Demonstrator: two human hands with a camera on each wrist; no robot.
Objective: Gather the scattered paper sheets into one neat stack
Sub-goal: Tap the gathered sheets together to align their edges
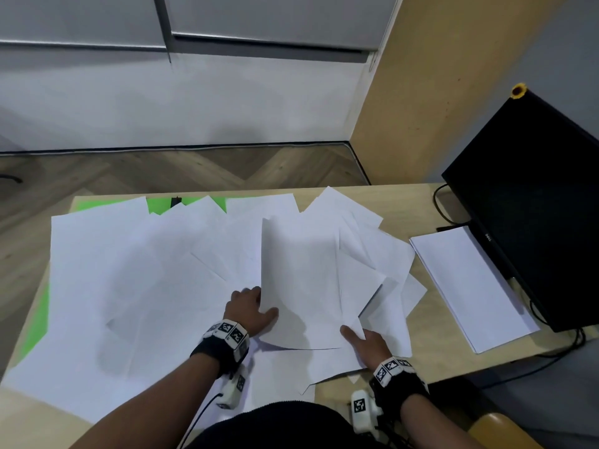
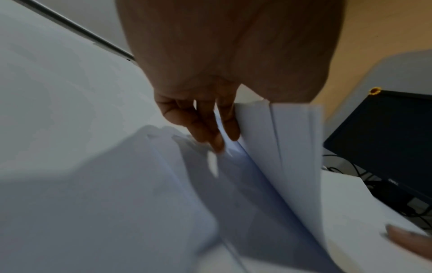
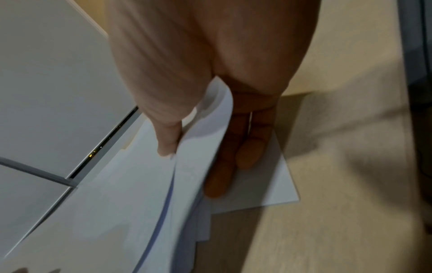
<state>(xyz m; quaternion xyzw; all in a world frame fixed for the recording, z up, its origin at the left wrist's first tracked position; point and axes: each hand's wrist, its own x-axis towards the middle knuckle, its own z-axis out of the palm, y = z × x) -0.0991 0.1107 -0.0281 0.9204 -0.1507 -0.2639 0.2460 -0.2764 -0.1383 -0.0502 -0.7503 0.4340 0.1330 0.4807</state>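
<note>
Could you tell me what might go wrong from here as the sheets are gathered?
The lifted bundle bows between the left hand and right hand; a loose grip could fan it out again. Loose sheets overhang the desk's left edge and could slide to the floor. The bundle's edges look uneven, so corners may crease.

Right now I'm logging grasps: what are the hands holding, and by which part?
Both hold a bundle of paper sheets: left hand pinches its near left edge, right hand its near right corner.
</note>
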